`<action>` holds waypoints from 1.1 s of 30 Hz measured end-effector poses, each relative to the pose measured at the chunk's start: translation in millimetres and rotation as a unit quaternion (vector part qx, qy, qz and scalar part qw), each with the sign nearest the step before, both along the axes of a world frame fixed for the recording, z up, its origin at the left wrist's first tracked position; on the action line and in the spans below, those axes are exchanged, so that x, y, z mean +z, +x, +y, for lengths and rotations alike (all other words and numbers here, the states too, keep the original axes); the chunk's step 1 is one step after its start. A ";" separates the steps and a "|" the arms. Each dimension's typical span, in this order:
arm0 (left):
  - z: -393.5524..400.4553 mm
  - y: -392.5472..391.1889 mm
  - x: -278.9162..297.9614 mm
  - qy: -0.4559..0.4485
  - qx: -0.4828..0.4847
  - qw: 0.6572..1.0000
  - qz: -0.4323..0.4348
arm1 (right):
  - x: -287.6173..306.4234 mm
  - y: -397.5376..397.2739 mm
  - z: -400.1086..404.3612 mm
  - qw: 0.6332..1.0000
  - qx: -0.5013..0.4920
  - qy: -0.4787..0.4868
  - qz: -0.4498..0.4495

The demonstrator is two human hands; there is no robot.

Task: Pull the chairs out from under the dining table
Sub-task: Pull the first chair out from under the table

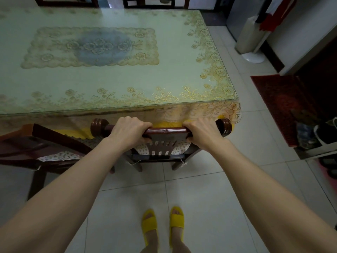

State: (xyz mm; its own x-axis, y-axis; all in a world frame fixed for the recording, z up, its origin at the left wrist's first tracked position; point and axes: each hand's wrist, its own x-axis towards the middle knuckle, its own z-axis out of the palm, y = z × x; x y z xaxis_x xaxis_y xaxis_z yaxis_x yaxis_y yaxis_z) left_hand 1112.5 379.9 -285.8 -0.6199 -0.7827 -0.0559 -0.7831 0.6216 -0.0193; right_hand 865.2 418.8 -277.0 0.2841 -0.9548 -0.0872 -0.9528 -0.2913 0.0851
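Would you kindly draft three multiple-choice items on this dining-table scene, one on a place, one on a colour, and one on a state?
1. Where does the red mat lie?
A. On the tiled floor to the right of the table
B. On the glass tabletop
C. On the chair seat

2. What colour are the slippers on the person's feet?
A. Blue
B. Yellow
C. Black

3. What are the two hands doing?
A. Resting flat on the tabletop
B. Hanging free at the person's sides
C. Gripping the top rail of a chair back

Answers:
1 A: the mat sits on the floor tiles beside the dining table.
2 B: both slippers are bright yellow.
3 C: the left hand and right hand have their fingers wrapped over the top rail of the chair.
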 end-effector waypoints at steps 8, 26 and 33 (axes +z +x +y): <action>34.4 -5.3 0.5 -0.002 0.008 1.000 -0.015 | -3.5 -9.1 32.7 0.999 0.018 -0.015 -0.033; 141.6 1.9 -4.1 -0.002 0.005 1.000 -0.011 | -5.9 -3.4 139.9 1.000 0.017 0.003 -0.005; 183.2 0.8 1.5 0.012 0.002 1.000 -0.018 | -3.4 -3.1 183.9 1.000 0.017 -0.001 -0.007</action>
State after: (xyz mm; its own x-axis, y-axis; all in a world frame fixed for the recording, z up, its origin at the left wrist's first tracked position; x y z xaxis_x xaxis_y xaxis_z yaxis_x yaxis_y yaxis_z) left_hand 1113.3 563.1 -284.3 -0.6147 -0.7828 -0.0969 -0.7842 0.6197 -0.0322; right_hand 862.1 602.6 -280.4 0.3173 -0.9449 -0.0810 -0.9435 -0.3231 0.0734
